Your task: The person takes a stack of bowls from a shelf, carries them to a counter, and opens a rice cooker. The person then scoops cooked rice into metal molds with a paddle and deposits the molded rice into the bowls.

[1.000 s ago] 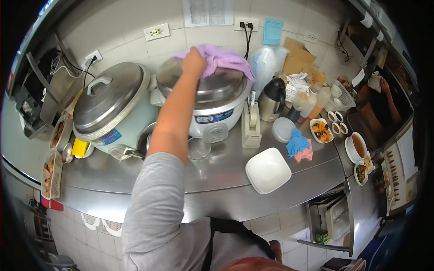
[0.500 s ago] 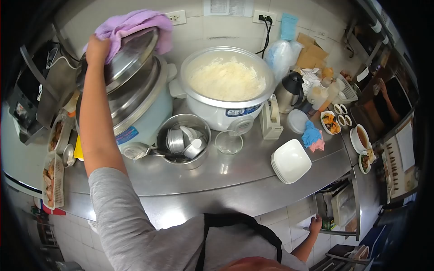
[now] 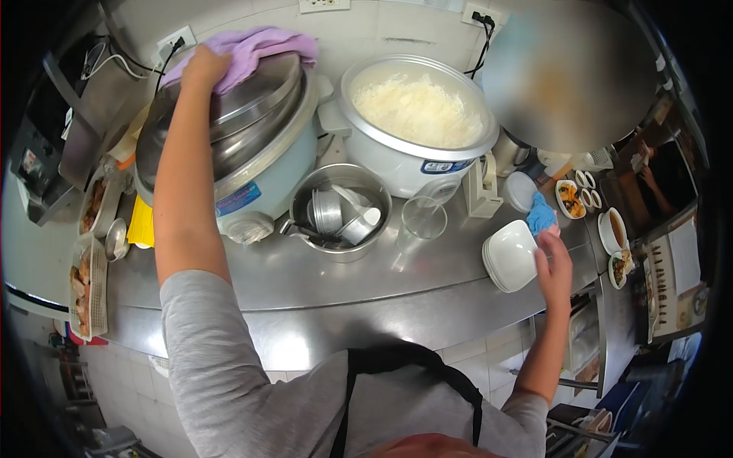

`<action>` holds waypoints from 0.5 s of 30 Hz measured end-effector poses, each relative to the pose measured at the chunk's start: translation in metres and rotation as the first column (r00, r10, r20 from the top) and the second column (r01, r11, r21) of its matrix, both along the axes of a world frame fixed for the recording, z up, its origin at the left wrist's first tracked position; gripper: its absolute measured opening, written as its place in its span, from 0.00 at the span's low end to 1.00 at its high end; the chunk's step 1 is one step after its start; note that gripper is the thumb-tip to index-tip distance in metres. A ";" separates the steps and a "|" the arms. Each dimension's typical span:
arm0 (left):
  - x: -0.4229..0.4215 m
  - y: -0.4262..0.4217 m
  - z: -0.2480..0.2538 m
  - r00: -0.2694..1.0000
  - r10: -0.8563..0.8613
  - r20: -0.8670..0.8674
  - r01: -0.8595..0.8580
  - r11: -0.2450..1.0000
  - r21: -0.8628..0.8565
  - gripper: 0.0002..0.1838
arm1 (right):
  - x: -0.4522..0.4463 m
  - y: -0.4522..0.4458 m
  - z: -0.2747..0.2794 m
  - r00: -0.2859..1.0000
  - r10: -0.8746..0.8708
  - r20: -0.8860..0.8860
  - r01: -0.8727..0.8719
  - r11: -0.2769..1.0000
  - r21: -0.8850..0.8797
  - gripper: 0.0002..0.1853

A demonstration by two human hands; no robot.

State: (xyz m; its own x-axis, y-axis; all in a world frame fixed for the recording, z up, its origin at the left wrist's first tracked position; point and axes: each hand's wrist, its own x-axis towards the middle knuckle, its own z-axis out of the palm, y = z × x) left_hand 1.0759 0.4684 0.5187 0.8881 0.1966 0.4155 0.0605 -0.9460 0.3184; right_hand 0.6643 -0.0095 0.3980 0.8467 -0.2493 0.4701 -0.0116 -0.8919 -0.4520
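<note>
At the upper left, my left hand (image 3: pixel 205 67) is closed on a purple cloth (image 3: pixel 263 49), at the edge of a round metal lid (image 3: pixel 256 99). That lid rests on top of a large pale-blue rice cooker (image 3: pixel 279 168); the cloth hides how my fingers lie. On the right, my right hand (image 3: pixel 556 263) has thumb and fingers apart, beside a stack of square white bowls (image 3: pixel 510 256). Its fingertips reach a pink cloth, mostly covered, just below a blue cloth (image 3: pixel 541 214). Whether they touch the cloth I cannot tell.
An uncovered rice cooker (image 3: pixel 397 160) full of white rice stands mid-counter. In front are a metal pot (image 3: pixel 341 248) of utensils and a clear glass (image 3: pixel 424 221). Baskets of food (image 3: pixel 90 286) line the left edge. Small dishes (image 3: pixel 571 200) sit at right.
The lid and purple cloth, tilted up before, have come down onto the blue cooker with my left hand. My right hand has risen from below the counter edge to beside the bowls.
</note>
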 end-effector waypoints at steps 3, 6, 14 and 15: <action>-0.006 -0.030 -0.003 1.000 -0.019 -0.015 0.021 0.993 0.119 0.36 | 0.057 0.061 0.014 0.957 0.283 -0.071 -0.278 0.958 0.073 0.16; -0.015 -0.061 -0.006 1.000 -0.029 -0.004 0.029 0.986 0.161 0.33 | 0.105 0.117 0.018 0.854 0.493 -0.164 -0.501 0.866 -0.003 0.16; -0.005 -0.102 -0.024 0.998 -0.040 -0.040 0.050 0.960 0.276 0.36 | 0.183 0.202 -0.009 0.697 0.395 -0.598 -0.544 0.835 -0.082 0.18; -0.007 -0.103 -0.024 0.998 -0.043 -0.044 0.054 0.960 0.273 0.37 | 0.188 0.206 -0.012 0.657 0.358 -0.663 -0.543 0.835 -0.087 0.17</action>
State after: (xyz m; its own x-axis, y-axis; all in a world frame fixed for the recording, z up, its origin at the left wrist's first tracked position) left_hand 1.0691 0.3658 0.4951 0.9095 0.0361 0.4141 0.0193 -0.9988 0.0447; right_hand 0.8525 0.1962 0.3864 0.9374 0.2915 -0.1907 0.2406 -0.9377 -0.2507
